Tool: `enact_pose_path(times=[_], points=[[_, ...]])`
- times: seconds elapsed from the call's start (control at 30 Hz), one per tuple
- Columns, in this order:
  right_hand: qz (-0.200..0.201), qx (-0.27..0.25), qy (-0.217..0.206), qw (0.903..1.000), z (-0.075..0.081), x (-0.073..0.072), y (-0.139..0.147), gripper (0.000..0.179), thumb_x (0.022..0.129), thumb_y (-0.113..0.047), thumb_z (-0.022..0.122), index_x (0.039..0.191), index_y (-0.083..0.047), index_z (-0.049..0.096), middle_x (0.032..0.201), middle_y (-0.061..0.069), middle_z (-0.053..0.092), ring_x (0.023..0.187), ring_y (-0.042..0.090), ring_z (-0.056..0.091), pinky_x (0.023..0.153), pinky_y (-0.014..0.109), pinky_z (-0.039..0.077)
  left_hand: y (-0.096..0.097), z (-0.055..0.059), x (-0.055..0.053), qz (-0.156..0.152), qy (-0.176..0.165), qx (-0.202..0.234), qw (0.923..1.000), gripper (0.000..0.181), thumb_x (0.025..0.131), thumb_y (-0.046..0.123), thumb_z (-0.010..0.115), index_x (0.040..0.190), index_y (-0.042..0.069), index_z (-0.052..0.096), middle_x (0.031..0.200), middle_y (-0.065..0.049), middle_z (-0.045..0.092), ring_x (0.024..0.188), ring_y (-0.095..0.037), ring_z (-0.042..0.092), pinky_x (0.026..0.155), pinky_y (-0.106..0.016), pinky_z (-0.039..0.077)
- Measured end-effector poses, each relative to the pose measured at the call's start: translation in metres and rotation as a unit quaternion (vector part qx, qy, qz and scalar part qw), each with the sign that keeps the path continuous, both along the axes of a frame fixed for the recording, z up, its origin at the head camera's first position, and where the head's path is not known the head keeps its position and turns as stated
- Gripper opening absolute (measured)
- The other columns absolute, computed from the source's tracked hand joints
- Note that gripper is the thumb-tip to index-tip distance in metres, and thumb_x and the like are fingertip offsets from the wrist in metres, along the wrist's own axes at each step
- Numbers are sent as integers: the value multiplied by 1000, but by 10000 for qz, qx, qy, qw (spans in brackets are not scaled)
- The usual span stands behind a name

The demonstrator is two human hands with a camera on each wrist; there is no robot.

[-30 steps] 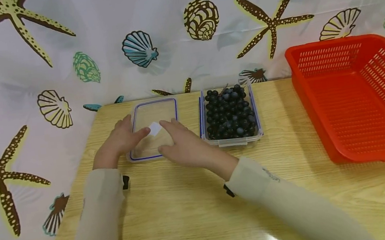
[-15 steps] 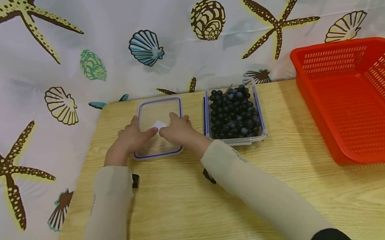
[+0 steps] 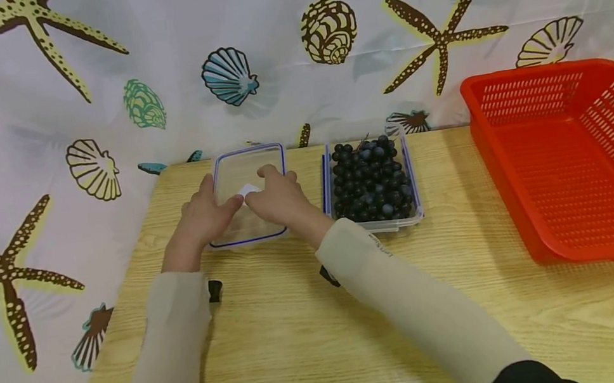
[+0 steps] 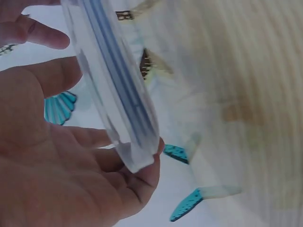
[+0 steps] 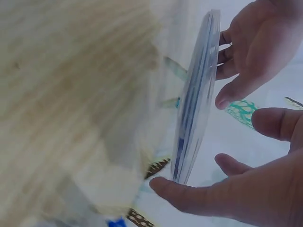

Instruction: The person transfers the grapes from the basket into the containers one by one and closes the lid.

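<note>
A clear rectangular lid point(image 3: 256, 223) with a blue seal line and a white label point(image 3: 248, 191) is raised off the table at the back left. My left hand point(image 3: 201, 218) grips its left edge, thumb over the top. In the left wrist view, fingers point(image 4: 142, 184) curl under the lid's rim point(image 4: 113, 85). On the opposite edge my right hand point(image 3: 281, 202) holds the lid, thumb above the label. The right wrist view has a fingertip point(image 5: 163, 186) beneath the lid's edge point(image 5: 196, 94).
To the right of the lid, a clear container point(image 3: 397, 224) full of dark grapes point(image 3: 369, 180) stands against the back, a blue-edged strip along its left side. A red slotted basket point(image 3: 525, 190) sits at far right. Behind the wooden table point(image 3: 301, 333) hangs a shell-print cloth point(image 3: 283, 92).
My right hand has moved left and taken hold of the lid's right edge. Between both hands the lid has come up off the table. Container and basket stay put.
</note>
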State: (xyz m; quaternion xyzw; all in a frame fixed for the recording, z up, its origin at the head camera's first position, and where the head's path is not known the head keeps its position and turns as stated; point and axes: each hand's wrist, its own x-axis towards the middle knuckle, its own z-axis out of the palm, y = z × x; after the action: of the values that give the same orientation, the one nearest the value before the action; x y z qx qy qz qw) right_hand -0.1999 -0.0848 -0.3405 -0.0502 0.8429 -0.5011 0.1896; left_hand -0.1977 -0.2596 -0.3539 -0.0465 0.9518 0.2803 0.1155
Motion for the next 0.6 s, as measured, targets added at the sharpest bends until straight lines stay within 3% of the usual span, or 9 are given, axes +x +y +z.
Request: enact_pose_path(times=[0.1, 0.37, 0.6], points=[[-9, 47, 225, 9997, 10, 2, 5, 54, 101, -25, 57, 153, -16, 44, 152, 18, 33, 121, 31, 43, 87, 44, 44, 1, 9, 5, 67, 290, 168, 9994, 91, 104, 43, 50, 161, 2, -7, 161, -35, 12, 144, -58, 13, 110, -70, 21], [-172, 159, 639, 9977, 29, 2, 19, 49, 101, -26, 55, 149, -19, 50, 155, 9, 39, 137, 34, 34, 94, 47, 41, 12, 34, 18, 89, 1077, 512, 9928, 90, 103, 41, 53, 162, 8, -6, 162, -33, 11, 146, -54, 14, 109, -70, 21], [-424, 66, 1186, 9920, 45, 5, 32, 47, 100, -23, 56, 147, -18, 53, 145, 3, 53, 114, 27, 44, 76, 38, 43, 22, 52, 24, 153, 1353, 682, 9883, 89, 104, 39, 53, 162, 10, -8, 165, -25, 8, 147, -49, 16, 110, -69, 22]])
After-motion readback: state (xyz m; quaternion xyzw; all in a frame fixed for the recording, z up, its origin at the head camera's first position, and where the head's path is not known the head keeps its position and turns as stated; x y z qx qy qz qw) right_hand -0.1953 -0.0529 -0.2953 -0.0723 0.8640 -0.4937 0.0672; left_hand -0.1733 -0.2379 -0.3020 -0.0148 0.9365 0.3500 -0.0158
